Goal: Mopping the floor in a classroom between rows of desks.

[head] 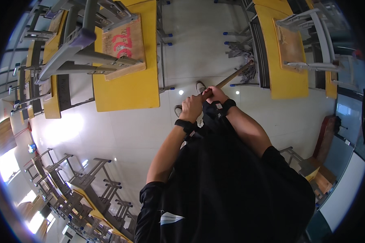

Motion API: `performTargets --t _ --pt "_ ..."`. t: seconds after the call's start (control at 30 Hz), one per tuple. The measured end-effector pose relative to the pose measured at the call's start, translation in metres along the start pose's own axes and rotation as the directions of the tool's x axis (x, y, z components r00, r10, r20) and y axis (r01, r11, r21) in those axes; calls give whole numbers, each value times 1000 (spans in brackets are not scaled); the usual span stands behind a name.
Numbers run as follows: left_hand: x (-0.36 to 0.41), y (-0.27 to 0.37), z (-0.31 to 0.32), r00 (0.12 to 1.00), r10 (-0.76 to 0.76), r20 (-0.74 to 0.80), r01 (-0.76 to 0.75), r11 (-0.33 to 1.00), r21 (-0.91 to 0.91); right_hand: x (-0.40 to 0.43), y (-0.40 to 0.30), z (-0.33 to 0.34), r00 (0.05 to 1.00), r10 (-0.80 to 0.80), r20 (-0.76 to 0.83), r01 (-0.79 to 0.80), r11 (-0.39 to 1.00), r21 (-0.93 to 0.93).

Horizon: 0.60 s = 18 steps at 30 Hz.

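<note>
Both of my hands grip the wooden handle point(234, 74) of a mop. My left hand point(192, 106) is closed around its near end, close to my body. Just ahead of it, my right hand point(214, 94) wraps the handle a little farther along. The handle slants away to the upper right. Its grey cloth-strip mop head point(246, 65) lies on the tiled floor beside the legs of the right-hand desk, partly under that desk. Each wrist wears a black band.
A yellow-topped desk point(126, 94) with an upturned chair point(124, 45) on it stands at the left. Another yellow desk point(287, 88) at the right carries an upturned chair point(292, 45). Desks with metal legs point(103, 188) crowd the lower left. My shoes point(200, 87) are on the pale tiles.
</note>
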<state>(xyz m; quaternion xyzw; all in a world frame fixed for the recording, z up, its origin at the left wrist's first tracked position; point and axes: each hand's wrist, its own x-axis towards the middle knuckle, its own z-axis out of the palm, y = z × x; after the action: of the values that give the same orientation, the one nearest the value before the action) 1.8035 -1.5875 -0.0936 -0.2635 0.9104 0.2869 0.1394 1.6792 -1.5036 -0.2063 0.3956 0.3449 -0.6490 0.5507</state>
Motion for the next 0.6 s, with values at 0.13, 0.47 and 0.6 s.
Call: performTargets --t 0.13,0.47,0.6 --pt "-9 8 -31 999 -22 28 21 999 29 2 -27 2 996 51 -77 -58 994 -88" --pt "-144 43 -185 900 -435 26 416 876 244 91 9 -16 904 371 -212 -421 686 -593" --pt "-184 99 -223 790 -609 -65 594 736 325 81 86 43 817 539 -202 -496 481 -723"
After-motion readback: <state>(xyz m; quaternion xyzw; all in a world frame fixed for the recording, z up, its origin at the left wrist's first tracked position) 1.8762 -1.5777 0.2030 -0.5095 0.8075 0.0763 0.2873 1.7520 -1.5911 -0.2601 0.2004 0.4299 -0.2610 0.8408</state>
